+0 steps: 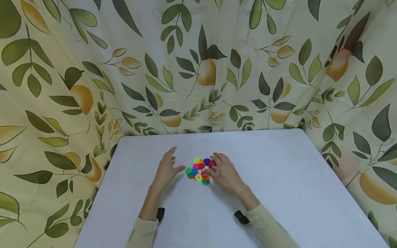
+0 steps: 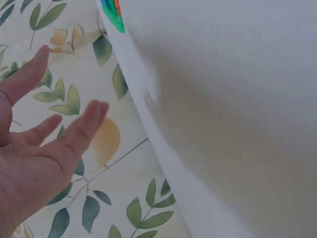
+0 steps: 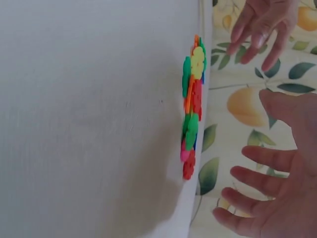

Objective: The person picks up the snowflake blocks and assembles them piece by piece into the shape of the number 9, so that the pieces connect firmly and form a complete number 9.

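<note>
A loose pile of small notched plastic discs (image 1: pixel 198 177) in yellow, green, blue, red, orange and pink lies on the white table. To the left of it, my left hand (image 1: pixel 164 173) hovers with fingers spread and thumb pointing at the green discs. My right hand (image 1: pixel 227 174) is at the pile's right side, fingers spread, overlapping some discs in the head view. Both palms face inward and hold nothing. From the right wrist view, the discs (image 3: pixel 192 131) appear edge-on, a low heap beside the spread right hand (image 3: pixel 277 173).
A white cloth covers the table (image 1: pixel 279 165). Behind it and along both sides hangs a curtain (image 1: pixel 192 103) printed with leaves and orange fruit. A black band piece (image 1: pixel 160 214) sits at the left wrist, another black piece (image 1: pixel 242 217) at the right.
</note>
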Tool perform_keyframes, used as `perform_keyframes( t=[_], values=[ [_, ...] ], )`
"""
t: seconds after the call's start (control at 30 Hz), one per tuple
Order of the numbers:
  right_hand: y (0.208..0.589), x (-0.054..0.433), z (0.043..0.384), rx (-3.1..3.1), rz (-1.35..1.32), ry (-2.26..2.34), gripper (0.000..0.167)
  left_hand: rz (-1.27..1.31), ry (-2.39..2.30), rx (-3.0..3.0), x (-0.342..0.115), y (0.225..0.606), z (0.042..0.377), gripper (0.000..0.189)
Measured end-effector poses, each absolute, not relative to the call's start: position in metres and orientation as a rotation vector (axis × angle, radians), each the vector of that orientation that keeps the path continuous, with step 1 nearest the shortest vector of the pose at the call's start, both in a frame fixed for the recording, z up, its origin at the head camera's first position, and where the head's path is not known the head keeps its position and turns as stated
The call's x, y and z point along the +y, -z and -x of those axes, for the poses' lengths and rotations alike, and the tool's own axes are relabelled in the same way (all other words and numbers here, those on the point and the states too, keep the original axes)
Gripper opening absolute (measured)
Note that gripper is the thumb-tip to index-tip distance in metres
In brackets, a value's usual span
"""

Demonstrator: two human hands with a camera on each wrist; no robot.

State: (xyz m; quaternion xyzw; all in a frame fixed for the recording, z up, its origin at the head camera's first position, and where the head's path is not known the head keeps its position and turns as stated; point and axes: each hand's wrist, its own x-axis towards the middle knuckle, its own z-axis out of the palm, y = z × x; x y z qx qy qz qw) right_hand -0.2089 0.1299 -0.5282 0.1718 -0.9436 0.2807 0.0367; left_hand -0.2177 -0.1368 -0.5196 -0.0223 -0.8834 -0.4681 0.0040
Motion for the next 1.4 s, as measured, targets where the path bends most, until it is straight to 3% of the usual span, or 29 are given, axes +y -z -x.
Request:
perform_keyframes(
  t=[0.23,0.4,0.53,0.73,0.97,1.13,1.23,1.4],
  values=[
    [0.526,0.118,0.210,-2.858,-0.535,-0.961,0.051,0.130,1.725,-2.687,-0.135,0.524,0.222,0.091],
    [0.527,0.113,0.210,-2.915,-0.508,-0.984,0.042,0.182,1.799,-2.702,-0.133,0.529,0.225,0.082],
    [0.532,0.111,0.213,-2.972,-0.517,-0.969,0.036,0.217,1.667,-2.831,-0.128,0.532,0.227,0.074],
    [0.542,0.108,0.216,-3.010,-0.568,-0.947,0.028,0.213,1.419,-3.029,-0.116,0.534,0.228,0.076],
    [0.543,0.105,0.215,-2.986,-0.567,-0.973,0.018,0.152,1.199,-3.112,-0.109,0.536,0.227,0.052],
    [0.544,0.104,0.215,-3.000,-0.536,-1.012,0.024,0.159,1.117,-3.146,-0.108,0.537,0.225,0.032],
    [0.544,0.103,0.216,-3.002,-0.509,-1.057,0.030,0.134,1.135,-3.139,-0.107,0.536,0.224,0.032],
    [0.544,0.105,0.217,-2.997,-0.476,-1.091,0.024,0.151,1.157,-3.135,-0.109,0.537,0.224,0.030]
  ],
)
